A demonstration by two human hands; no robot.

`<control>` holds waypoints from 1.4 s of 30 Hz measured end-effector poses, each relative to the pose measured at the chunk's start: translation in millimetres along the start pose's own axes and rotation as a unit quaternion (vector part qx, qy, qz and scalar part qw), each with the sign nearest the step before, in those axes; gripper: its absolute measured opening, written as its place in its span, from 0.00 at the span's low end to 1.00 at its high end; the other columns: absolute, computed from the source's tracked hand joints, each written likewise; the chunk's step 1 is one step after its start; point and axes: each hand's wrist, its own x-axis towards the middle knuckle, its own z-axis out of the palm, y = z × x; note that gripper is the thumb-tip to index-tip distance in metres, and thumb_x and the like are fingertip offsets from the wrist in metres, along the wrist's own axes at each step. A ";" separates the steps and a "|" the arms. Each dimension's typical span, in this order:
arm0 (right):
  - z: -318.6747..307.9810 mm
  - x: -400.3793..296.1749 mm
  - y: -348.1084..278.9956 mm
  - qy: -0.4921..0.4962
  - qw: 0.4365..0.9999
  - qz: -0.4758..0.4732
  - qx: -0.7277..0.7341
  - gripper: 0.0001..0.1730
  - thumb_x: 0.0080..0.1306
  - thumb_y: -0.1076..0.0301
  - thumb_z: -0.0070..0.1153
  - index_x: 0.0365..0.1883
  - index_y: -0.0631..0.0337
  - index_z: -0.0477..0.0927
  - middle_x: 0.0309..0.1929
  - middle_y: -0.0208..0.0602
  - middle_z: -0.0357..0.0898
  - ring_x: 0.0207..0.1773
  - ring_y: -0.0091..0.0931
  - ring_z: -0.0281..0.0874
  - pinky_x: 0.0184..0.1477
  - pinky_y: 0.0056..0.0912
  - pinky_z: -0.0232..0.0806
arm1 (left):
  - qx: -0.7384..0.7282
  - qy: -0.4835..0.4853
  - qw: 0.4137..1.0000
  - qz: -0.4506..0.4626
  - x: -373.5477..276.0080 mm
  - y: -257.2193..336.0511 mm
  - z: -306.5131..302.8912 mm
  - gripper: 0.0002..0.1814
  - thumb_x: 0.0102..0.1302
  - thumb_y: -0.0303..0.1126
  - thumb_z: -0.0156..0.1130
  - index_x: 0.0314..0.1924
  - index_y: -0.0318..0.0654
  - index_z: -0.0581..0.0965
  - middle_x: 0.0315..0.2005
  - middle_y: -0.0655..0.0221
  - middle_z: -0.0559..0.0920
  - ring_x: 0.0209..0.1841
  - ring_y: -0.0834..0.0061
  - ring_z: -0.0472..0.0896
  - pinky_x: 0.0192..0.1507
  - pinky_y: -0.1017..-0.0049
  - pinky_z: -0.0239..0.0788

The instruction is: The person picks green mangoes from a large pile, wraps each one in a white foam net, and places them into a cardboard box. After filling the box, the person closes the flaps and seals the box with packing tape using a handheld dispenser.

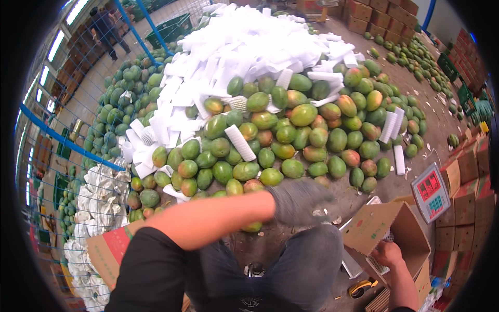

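My left hand [302,201], in a grey glove, reaches across above my knees, just below the near edge of a large heap of green and reddish mangoes [292,168]. It is blurred, and whether it holds anything cannot be made out. My bare right hand [387,253] is inside the mouth of an open cardboard box [372,222], at white foam netting [379,265]; its fingertips are hidden. The box rests tilted over a metal scale platform [351,267]. White foam net sleeves [239,142] lie on the mangoes, with a big pile of them [249,43] behind.
A scale display [432,191] stands beyond the box. Stacked cartons [464,206] line the right side. A yellow and black tool [360,288] lies beside the platform. Blue wire fencing [66,144] and crumpled white wrapping [101,195] are at left. A person [107,31] stands far off.
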 end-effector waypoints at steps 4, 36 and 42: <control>-18.2 -49.1 41.5 0.217 0.961 0.083 0.153 0.28 0.68 0.61 0.67 0.62 0.70 0.83 0.51 0.58 0.89 0.57 0.46 0.88 0.62 0.43 0.77 | 0.221 0.218 0.903 -0.296 -70.4 -227.6 -52.6 0.24 0.64 0.45 0.69 0.56 0.40 0.83 0.53 0.50 0.87 0.56 0.48 0.86 0.60 0.53 0.78; -52.5 -111.7 -334.6 0.135 0.459 -0.219 0.850 0.15 0.76 0.64 0.63 0.54 0.58 0.75 0.44 0.30 0.81 0.46 0.23 0.82 0.50 0.33 0.77 | -0.678 0.267 0.685 0.001 -196.4 67.1 63.8 0.12 0.75 0.38 0.68 0.42 0.37 0.78 0.36 0.68 0.82 0.35 0.79 0.79 0.41 0.75 0.73; -40.3 -82.4 -292.4 0.041 0.420 -0.254 0.870 0.12 0.78 0.64 0.64 0.49 0.62 0.76 0.35 0.36 0.80 0.30 0.27 0.80 0.31 0.34 0.76 | -0.687 0.120 0.716 -0.008 -191.9 90.6 131.0 0.29 0.71 0.45 0.70 0.62 0.31 0.76 0.46 0.63 0.83 0.50 0.69 0.82 0.57 0.66 0.73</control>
